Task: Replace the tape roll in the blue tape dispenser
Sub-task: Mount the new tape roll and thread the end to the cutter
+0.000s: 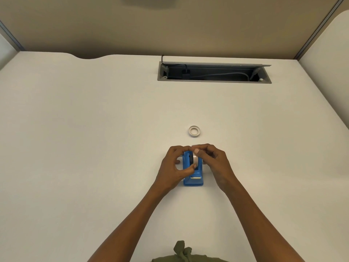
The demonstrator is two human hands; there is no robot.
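The blue tape dispenser (194, 180) stands on the white desk (94, 148), its cutter end toward me. A clear tape roll (195, 160) on a dark hub sits upright in the dispenser's slot. My left hand (174, 167) pinches the roll from the left with thumb and fingers. My right hand (213, 163) grips the roll's top and right side. A second, small white roll (194, 131) lies flat on the desk a little beyond the dispenser, apart from both hands.
An open grey cable tray (214, 73) with wires is set into the desk at the back. Beige partition panels (170, 25) rise behind the desk and at the right.
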